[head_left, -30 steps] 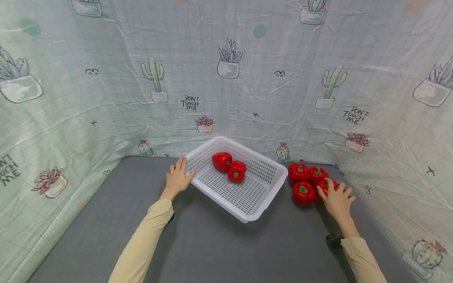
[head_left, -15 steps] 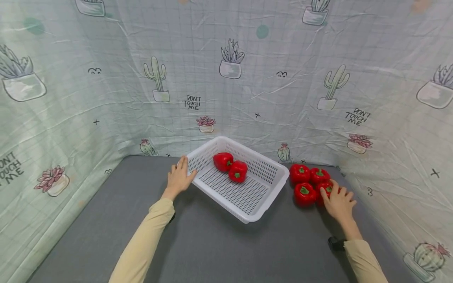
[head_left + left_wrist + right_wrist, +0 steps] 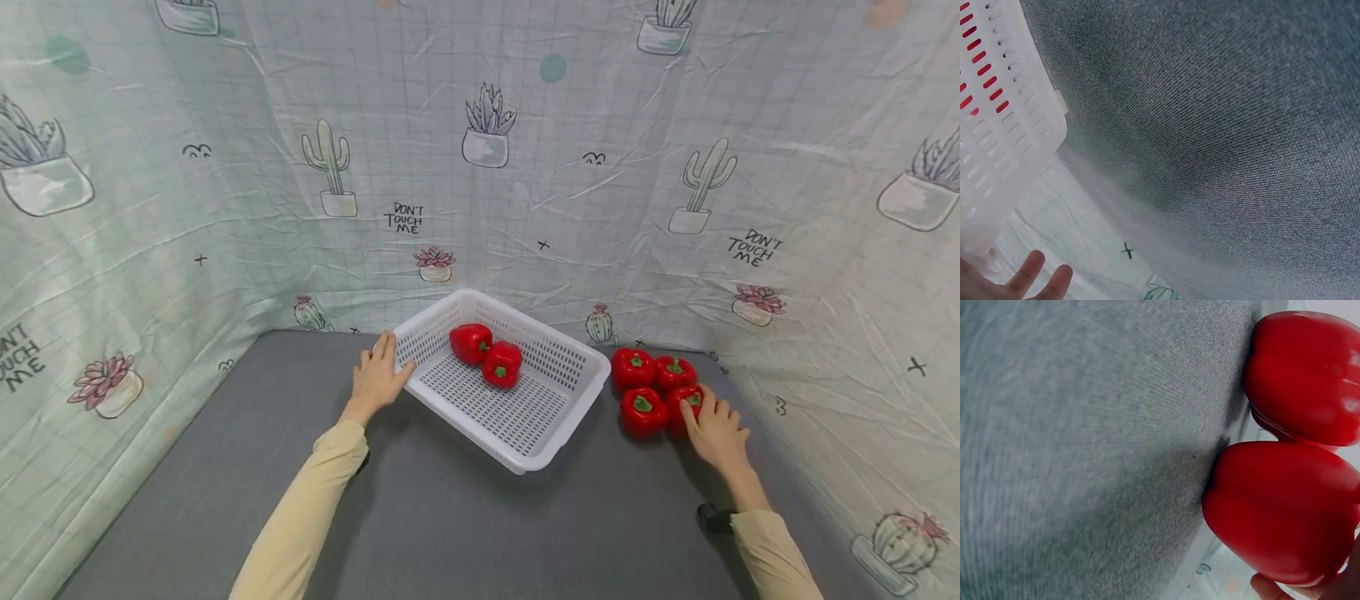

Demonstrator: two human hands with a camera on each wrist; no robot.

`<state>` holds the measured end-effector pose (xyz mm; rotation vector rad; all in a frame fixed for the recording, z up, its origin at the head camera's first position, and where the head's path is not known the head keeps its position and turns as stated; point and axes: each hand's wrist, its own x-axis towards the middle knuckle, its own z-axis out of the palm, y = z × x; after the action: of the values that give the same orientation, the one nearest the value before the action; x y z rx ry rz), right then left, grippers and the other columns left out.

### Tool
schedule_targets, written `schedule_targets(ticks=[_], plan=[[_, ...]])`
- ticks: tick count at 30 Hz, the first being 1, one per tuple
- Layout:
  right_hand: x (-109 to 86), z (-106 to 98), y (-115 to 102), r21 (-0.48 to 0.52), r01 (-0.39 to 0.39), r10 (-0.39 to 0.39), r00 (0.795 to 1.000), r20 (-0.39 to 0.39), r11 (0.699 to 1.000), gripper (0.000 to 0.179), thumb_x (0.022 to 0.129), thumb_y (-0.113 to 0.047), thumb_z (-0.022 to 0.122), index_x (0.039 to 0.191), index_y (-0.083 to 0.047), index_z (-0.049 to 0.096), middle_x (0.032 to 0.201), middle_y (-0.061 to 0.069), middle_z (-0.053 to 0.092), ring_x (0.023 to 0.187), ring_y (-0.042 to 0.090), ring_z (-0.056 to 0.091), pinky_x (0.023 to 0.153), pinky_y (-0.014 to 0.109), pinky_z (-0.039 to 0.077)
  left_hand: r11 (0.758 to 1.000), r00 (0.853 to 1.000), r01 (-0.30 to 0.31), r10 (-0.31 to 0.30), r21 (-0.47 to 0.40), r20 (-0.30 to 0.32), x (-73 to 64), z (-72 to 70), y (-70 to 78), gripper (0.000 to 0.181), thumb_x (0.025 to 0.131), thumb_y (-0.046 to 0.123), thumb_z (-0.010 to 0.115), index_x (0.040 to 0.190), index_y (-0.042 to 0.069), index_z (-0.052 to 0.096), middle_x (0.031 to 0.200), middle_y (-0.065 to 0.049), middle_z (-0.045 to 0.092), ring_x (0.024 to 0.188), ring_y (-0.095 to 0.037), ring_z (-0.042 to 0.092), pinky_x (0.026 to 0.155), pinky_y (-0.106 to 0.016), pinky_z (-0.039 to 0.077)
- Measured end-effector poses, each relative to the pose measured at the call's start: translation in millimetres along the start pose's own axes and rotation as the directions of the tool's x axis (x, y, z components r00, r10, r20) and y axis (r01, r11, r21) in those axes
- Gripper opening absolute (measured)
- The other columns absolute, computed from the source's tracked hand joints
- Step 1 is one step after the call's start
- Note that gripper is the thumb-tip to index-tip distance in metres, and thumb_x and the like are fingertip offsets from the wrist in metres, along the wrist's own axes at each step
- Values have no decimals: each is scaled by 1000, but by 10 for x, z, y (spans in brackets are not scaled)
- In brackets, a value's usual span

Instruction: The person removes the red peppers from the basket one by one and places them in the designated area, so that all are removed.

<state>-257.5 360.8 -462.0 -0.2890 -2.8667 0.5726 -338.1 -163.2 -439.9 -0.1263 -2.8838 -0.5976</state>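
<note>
At the table's back middle stands a white perforated plastic basket (image 3: 537, 460), with two red bell peppers (image 3: 471, 343) lying inside. My left hand (image 3: 373, 380) rests on the basket's left end, thumb towards the near rim. Two straight fingers (image 3: 1029, 275) show beside the basket wall in the left wrist view. Off to the right, my right hand (image 3: 717, 433) grips a red bell pepper (image 3: 1282, 512), thumb on its left side and fingers on its far right. Another bell pepper (image 3: 1307, 378) lies right beside it in the right wrist view. The gripped pepper still appears low among its neighbours.
Three more red bell peppers (image 3: 643, 412) cluster next to the gripped one, close to the basket's right corner. Grey cloth (image 3: 480, 533) covers the table. A printed curtain (image 3: 480, 200) rises behind and along both sides.
My right hand has shifted slightly back and right, showing more of the pepper's top and green stem. The left hand and the basket stay in place.
</note>
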Motion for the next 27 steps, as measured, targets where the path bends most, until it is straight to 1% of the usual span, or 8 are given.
schedule_targets(ticks=[10, 13, 18, 21, 27], plan=[[66, 44, -5, 37, -28, 28, 1000, -2, 999, 74, 93, -52, 14, 137, 8, 13, 120, 42, 25, 111, 60, 20, 77, 70, 19, 1000, 1000, 3, -4, -7, -8, 5, 18, -2, 73, 89, 45, 42, 143, 4, 15, 149, -13, 15, 118, -43, 31, 89, -62, 28], [80, 38, 3, 55, -40, 40, 999, 8, 998, 74, 93, -52, 14, 138, 7, 12, 122, 42, 24, 112, 60, 19, 78, 70, 19, 1000, 1000, 2, -2, -9, -6, 5, 21, -5, 73, 88, 45, 43, 143, 4, 15, 149, -14, 15, 118, -43, 30, 90, -63, 28], [70, -5, 6, 80, -36, 34, 999, 32, 996, 73, 93, -51, 11, 139, 5, 9, 123, 42, 22, 112, 60, 20, 77, 69, 20, 1000, 1000, 2, -2, -5, -2, 3, 16, -12, 74, 89, 45, 42, 143, 4, 14, 149, -14, 14, 119, -44, 29, 90, -63, 28], [52, -30, 7, 87, -32, 28, 999, 40, 996, 71, 94, -50, 11, 140, 4, 7, 124, 42, 21, 111, 61, 20, 77, 68, 20, 1000, 1000, 0, 0, -10, -2, 1, 14, -13, 74, 88, 44, 42, 143, 4, 14, 149, -14, 14, 119, -44, 29, 89, -64, 27], [29, -48, 19, 83, -49, 45, 998, 41, 995, 70, 94, -50, 11, 141, 1, 8, 126, 41, 22, 112, 60, 21, 78, 68, 20, 1000, 1000, -4, 4, -19, -7, 8, 16, -15, 73, 89, 44, 43, 143, 4, 15, 149, -14, 15, 119, -44, 29, 89, -64, 27]])
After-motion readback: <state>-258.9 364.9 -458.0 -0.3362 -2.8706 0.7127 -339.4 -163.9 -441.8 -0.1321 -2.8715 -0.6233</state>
